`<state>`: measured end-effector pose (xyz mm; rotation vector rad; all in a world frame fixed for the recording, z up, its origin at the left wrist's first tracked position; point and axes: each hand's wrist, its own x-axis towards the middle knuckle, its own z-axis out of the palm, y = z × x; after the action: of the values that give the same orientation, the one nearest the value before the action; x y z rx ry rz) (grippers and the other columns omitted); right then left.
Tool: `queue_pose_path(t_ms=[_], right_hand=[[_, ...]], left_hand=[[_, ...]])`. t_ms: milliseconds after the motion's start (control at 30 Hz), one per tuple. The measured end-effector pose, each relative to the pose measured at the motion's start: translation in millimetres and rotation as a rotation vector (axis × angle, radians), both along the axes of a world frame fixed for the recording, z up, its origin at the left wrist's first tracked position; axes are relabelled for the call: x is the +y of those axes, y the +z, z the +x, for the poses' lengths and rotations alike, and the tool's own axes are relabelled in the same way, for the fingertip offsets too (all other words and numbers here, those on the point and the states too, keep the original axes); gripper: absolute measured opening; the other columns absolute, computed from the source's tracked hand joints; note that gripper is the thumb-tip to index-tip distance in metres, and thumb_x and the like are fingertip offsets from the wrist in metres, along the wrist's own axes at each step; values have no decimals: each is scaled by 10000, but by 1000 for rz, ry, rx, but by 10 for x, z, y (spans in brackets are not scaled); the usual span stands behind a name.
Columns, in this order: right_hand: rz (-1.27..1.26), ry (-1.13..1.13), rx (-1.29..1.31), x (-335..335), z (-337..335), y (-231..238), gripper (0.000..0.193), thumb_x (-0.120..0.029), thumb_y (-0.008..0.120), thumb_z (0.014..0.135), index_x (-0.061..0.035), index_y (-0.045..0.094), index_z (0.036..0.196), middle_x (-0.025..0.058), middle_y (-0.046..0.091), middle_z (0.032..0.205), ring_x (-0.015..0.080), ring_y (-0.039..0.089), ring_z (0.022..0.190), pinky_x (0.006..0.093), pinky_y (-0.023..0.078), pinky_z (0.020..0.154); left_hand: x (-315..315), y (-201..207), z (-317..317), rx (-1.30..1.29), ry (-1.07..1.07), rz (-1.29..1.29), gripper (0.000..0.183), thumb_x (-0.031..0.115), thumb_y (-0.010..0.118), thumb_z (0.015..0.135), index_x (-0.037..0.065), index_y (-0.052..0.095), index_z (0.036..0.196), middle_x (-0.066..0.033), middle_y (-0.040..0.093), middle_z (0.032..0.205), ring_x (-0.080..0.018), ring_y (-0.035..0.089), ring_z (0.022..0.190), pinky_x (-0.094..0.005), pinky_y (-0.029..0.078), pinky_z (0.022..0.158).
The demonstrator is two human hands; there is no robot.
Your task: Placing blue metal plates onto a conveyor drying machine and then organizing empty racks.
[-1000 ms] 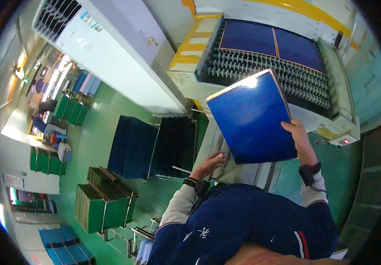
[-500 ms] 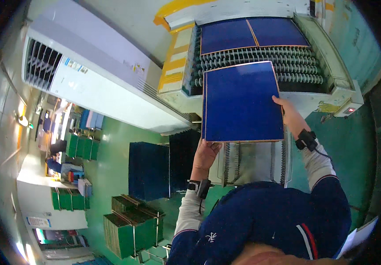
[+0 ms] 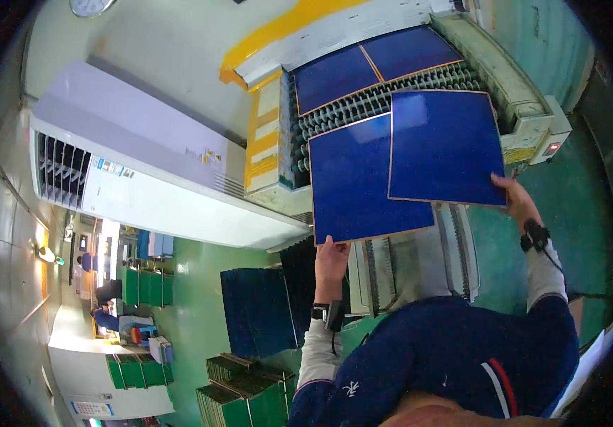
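Observation:
Two blue panels with thin copper-coloured edges are held up in front of a roller conveyor (image 3: 342, 108). My left hand (image 3: 331, 262) grips the lower edge of the left blue panel (image 3: 353, 185), thumb on its face. At the lower right corner of the right blue panel (image 3: 445, 149), my right hand (image 3: 518, 199) pinches the edge. The right panel overlaps the left one in front and sits a little higher. Farther back on the rollers lie two more blue panels (image 3: 335, 80), side by side, with a narrow gap between them.
A tall white air conditioner (image 3: 171, 178) leans across the view at the left. On the green floor stand a stack of dark blue panels (image 3: 260, 313) and racked green boards (image 3: 249, 398). Beyond, a person (image 3: 107, 320) sits at a bench. A light-coloured frame (image 3: 420, 263) stands below the conveyor.
The panels, stacked together before, have slid apart sideways. My right hand has moved right with the front panel, my left stays on the other. The view has turned slightly.

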<state>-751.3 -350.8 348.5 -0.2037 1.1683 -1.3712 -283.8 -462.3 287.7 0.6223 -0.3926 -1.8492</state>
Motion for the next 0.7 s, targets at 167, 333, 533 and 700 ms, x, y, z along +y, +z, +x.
queue_pose_path(t_ms=[167, 333, 533, 700], right_hand=[[-90, 74, 0, 385, -147, -306, 315, -241, 659, 841, -19, 581, 1050, 93, 671, 907, 224, 656, 662, 327, 504, 556], [-177, -124, -70, 375, -264, -211, 267, -261, 655, 855, -36, 599, 988, 98, 670, 829, 211, 645, 655, 322, 508, 555], [-299, -277, -152, 273, -388, -486, 185, -271, 601, 907, -87, 609, 913, 39, 665, 876, 169, 637, 797, 294, 503, 704], [-292, -222, -66, 141, -435, -396, 186, -270, 566, 928, -89, 593, 897, 35, 650, 853, 178, 635, 812, 317, 499, 741]], left_hand=[[-144, 142, -28, -58, 12, 13, 168, 98, 590, 913, 84, 592, 1081, -46, 629, 1006, -179, 588, 904, -368, 499, 850], [-354, 142, 10, -105, 43, 29, 156, 118, 586, 922, 75, 594, 1072, -49, 634, 1001, -177, 595, 884, -358, 508, 835], [-552, 121, -56, -61, 36, -9, 162, 134, 589, 917, 73, 592, 1068, -70, 655, 1019, -216, 618, 917, -385, 540, 812], [-697, 82, -58, -74, 50, 26, 161, 143, 582, 922, 68, 591, 1065, -74, 661, 1013, -211, 622, 920, -392, 540, 812]])
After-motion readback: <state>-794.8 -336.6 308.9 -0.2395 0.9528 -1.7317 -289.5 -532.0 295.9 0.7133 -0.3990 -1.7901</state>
